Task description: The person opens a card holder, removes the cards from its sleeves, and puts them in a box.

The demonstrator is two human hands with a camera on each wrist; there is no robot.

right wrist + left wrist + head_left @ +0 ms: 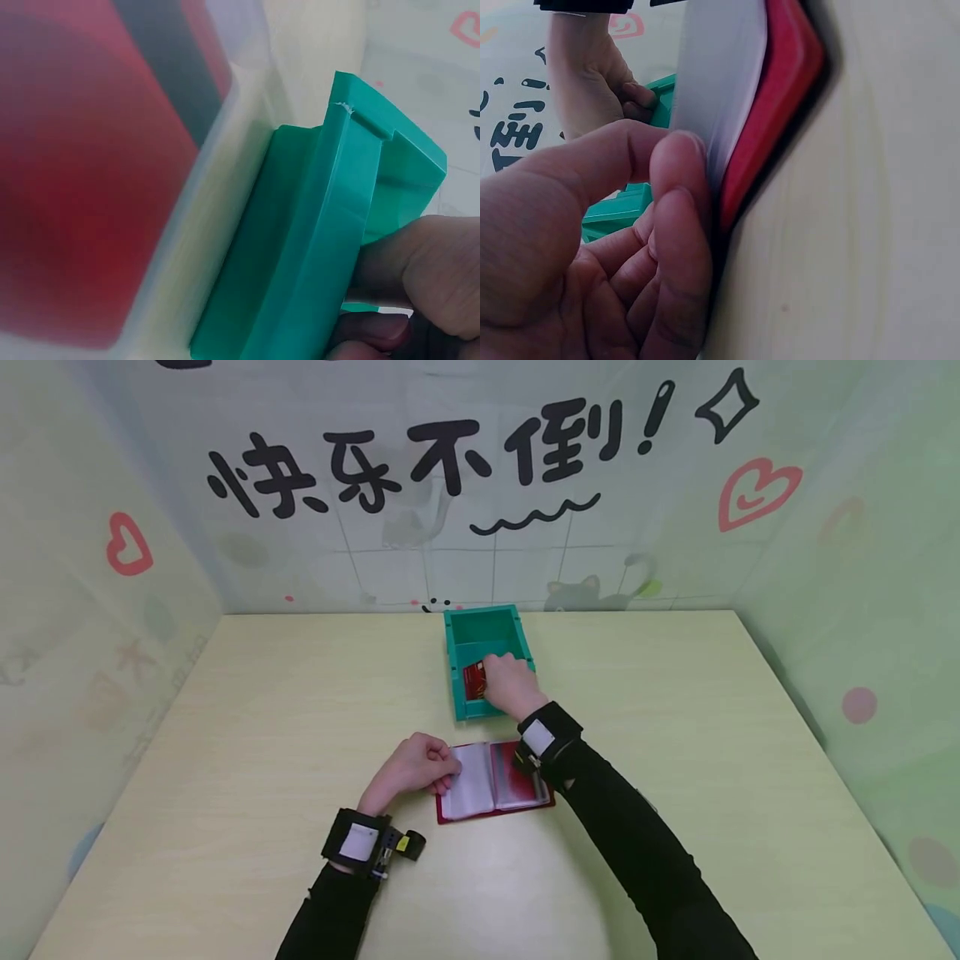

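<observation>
A small card album (pixel 472 810) with a red cover and clear sleeve pages lies spread on the table. My left hand (pixel 420 766) is at its left side, thumb and fingers pinching the edge of a clear page (pixel 724 97). A red card shows inside the right-hand sleeve (pixel 82 187). Beyond the album stands a green plastic box (pixel 459 706). My right hand (pixel 513 685) reaches into it with bent fingers, right beside a dark red card (pixel 472 682). Its fingertips are hidden in the head view, and I cannot tell whether they hold that card.
The light wooden table (pixel 262 735) ends at a printed cloth backdrop (pixel 300 560) behind the box. Similar cloth walls stand at the left and right. My right forearm (pixel 622 835) passes over the album's right edge.
</observation>
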